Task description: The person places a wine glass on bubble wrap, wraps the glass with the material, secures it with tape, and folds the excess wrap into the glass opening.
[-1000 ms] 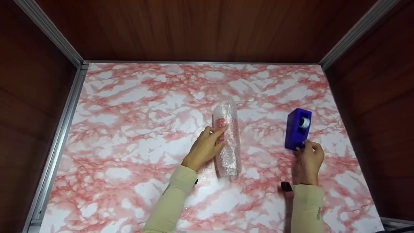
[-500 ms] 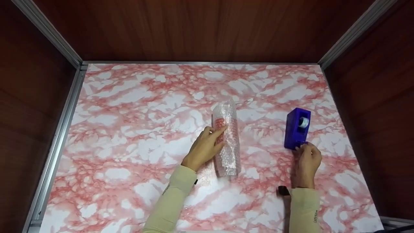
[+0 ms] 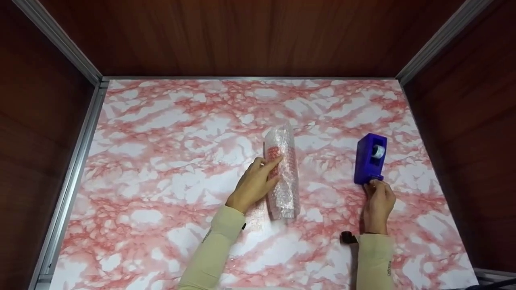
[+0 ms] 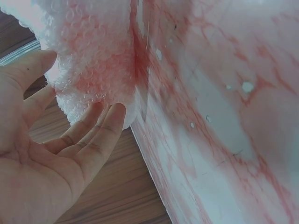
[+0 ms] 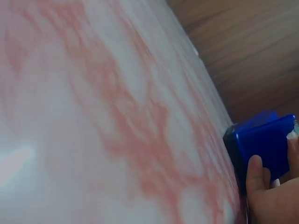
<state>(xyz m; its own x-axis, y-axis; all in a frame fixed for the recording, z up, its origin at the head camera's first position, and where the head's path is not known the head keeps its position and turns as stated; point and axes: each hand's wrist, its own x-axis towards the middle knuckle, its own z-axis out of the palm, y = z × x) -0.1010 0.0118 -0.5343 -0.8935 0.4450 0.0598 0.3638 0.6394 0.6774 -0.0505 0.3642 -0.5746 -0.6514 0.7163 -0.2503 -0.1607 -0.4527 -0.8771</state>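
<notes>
A clear bubble-wrap roll [image 3: 287, 183] with something red inside lies lengthwise on the table. My left hand [image 3: 254, 183] reaches over its left side, fingertips resting on the wrap; in the left wrist view the left hand's fingers [image 4: 96, 140] are loosely extended against the bubbles. To the right stands a blue tape dispenser [image 3: 366, 159] holding a small tape roll [image 3: 378, 151]. My right hand [image 3: 379, 205] is at its near, cutter end, thumb and finger pinched. In the right wrist view a whitish bit of tape [image 5: 292, 135] shows at a fingertip by the serrated edge of the dispenser [image 5: 261, 144].
The table [image 3: 169, 121] has a red and white marbled top. Dark wooden panels [image 3: 242, 40] with metal frame rails enclose its back and sides. A black wrist-camera piece [image 3: 347, 237] juts out beside the right sleeve.
My right hand has drawn slightly toward me and to the left, from the dispenser's cutter to just below it. My left hand stays on the bubble wrap.
</notes>
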